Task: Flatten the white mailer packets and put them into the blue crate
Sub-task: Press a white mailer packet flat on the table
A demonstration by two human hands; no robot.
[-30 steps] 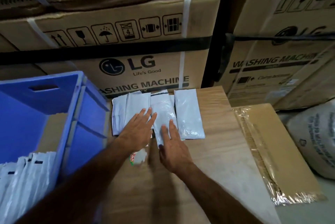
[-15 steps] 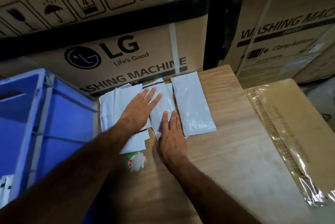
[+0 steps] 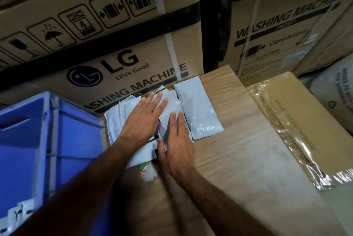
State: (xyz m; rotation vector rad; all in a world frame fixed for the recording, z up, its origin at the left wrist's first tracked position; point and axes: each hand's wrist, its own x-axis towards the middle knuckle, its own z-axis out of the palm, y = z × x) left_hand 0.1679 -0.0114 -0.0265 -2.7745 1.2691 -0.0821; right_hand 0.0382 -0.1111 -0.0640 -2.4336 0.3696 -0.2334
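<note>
Nearest the camera, two bare forearms reach forward over a wooden table [image 3: 238, 159]. At the lower left stands the blue crate [image 3: 47, 140], beside the table's left edge, with a few white packets just showing in its bottom corner [image 3: 17, 216]. A small red and green sticker [image 3: 143, 172] lies on the wood between the wrists. The right hand [image 3: 176, 146] lies flat with fingers straight and close together, pressing the near part of the middle mailer packet [image 3: 169, 113]. The left hand [image 3: 142, 121] is also flat, fingers straight and slightly spread, resting across the left group of overlapping packets [image 3: 114, 121], its fingertips reaching onto the middle packet. Just right of the hands, another white packet [image 3: 196, 109] lies flat and untouched, its edge overlapping the middle one. To the right of the table sits a brown carton with clear tape [image 3: 298, 121]. Beyond the table stand large cardboard washing machine boxes [image 3: 118, 44], strapped with white bands, and a pale sack [image 3: 336, 102] lies at far right.
</note>
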